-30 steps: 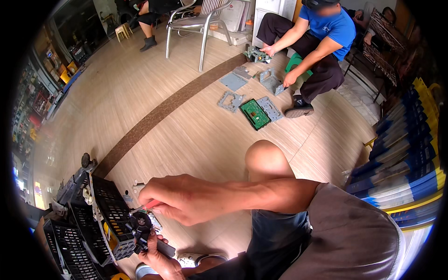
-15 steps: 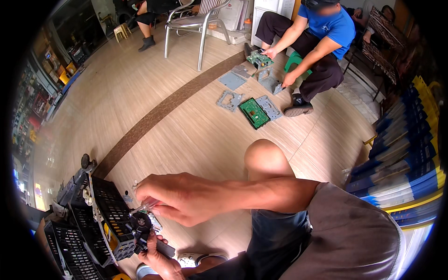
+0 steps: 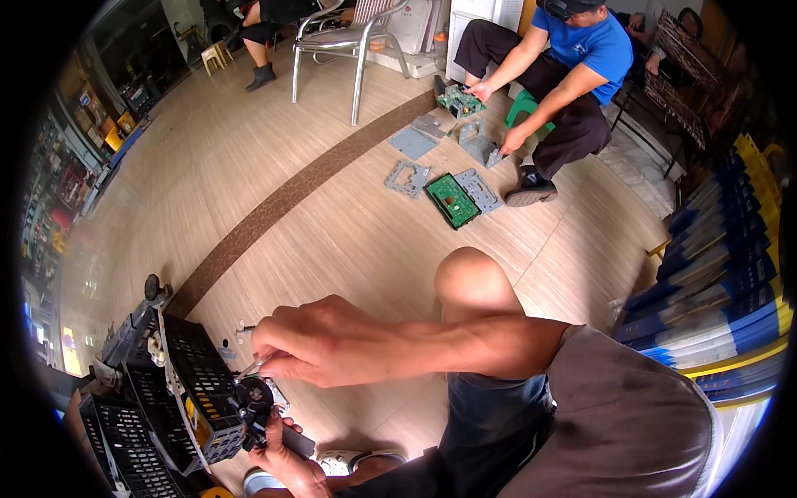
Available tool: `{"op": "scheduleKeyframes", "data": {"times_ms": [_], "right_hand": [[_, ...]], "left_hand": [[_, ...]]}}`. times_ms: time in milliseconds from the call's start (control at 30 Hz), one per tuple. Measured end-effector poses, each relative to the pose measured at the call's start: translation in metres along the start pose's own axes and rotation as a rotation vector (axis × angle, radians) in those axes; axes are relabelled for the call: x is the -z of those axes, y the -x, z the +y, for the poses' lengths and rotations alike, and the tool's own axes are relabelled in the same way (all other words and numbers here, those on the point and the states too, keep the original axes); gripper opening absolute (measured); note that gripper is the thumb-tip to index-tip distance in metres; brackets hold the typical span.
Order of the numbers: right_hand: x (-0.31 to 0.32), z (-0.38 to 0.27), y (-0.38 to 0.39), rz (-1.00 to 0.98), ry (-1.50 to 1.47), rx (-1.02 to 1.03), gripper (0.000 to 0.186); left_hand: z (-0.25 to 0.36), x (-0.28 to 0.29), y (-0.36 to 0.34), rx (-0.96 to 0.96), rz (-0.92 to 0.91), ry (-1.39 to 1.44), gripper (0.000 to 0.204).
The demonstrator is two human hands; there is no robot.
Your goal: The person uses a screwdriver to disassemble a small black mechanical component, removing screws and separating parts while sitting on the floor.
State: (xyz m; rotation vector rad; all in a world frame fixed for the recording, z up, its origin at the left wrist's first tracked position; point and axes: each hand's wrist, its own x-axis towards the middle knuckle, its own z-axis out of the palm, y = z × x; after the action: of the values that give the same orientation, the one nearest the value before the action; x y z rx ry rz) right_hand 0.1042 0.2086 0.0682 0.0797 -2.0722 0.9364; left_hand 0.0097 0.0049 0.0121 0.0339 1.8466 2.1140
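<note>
1. At the lower left of the frame, the left hand (image 3: 285, 458) had its grip closed around a black part (image 3: 256, 397) with a round, wheel-like end facing up.
2. Just above, the right hand (image 3: 309, 342) pinched a slim tool (image 3: 252, 366) in a narrow grip; its tip met the round end's edge or hung just beside it, I cannot tell which.
3. Toward the left rim, black slatted crates (image 3: 198, 358) stood near both hands.
4. Above the middle, a green circuit board (image 3: 453, 200) lay on the floor (image 3: 332, 224), near grey metal plates (image 3: 413, 143).
5. At the upper right, a co-worker (image 3: 588, 60) in blue held another board (image 3: 461, 101) and touched a grey bracket (image 3: 476, 146).
6. At the top stood a metal-framed chair (image 3: 349, 38).
</note>
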Motion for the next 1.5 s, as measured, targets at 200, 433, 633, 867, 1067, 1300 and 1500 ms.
{"op": "scheduleKeyframes", "data": {"times_ms": [200,433,633,867,1067,1300,1500], "right_hand": [[0.001,-0.005,0.002,-0.075,-0.133,-0.081,0.025],[0.001,-0.003,0.001,-0.109,-0.213,-0.052,0.033],[-0.001,-0.002,0.003,-0.054,-0.104,-0.049,0.030],[-0.005,-0.002,0.002,-0.033,-0.137,-0.061,0.032],[-0.009,0.003,0.003,-0.038,-0.294,-0.156,0.027],[-0.007,0.005,0.003,-0.045,-0.316,-0.168,0.027],[0.000,0.000,0.004,-0.089,-0.298,-0.233,0.028]], "left_hand": [[-0.001,0.005,-0.003,-0.038,0.001,0.000,0.022],[-0.001,0.000,0.001,-0.018,-0.017,-0.013,0.025],[-0.003,0.004,-0.003,0.001,-0.016,-0.014,0.025],[-0.003,0.001,-0.002,0.001,-0.003,0.013,0.027],[-0.004,0.005,-0.005,0.002,0.021,-0.014,0.022],[-0.006,0.004,-0.003,-0.037,-0.011,-0.028,0.022],[-0.007,0.011,-0.005,-0.071,-0.026,-0.018,0.021]]}}
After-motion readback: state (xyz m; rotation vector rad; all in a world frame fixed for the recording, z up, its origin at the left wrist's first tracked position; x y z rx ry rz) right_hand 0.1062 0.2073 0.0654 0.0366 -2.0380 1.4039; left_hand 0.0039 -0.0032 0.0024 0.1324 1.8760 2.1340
